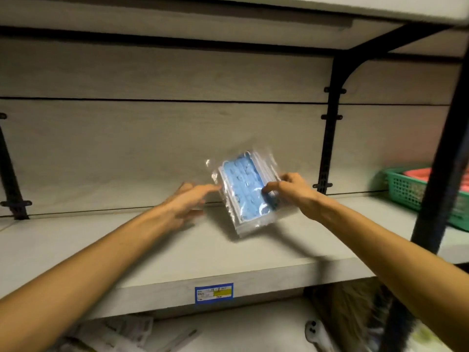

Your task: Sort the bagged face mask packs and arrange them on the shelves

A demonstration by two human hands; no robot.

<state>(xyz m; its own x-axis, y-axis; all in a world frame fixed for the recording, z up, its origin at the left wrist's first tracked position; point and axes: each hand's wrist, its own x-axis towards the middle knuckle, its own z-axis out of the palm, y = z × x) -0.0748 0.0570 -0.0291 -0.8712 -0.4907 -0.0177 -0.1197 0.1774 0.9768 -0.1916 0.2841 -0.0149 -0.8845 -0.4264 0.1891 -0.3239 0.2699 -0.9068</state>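
Note:
A clear plastic bag of blue face masks [243, 191] is held tilted just above the pale shelf board [142, 245], close to the back panel. My right hand [294, 191] pinches its right edge between thumb and fingers. At the bag's left edge is my left hand [189, 201], fingers spread and blurred; whether it touches the bag I cannot tell.
A green plastic basket [416, 191] with red contents stands on the shelf at far right, behind a black upright post [441, 158]. A blue price label [214, 292] is on the shelf's front edge. Papers and a white object lie on the lower shelf.

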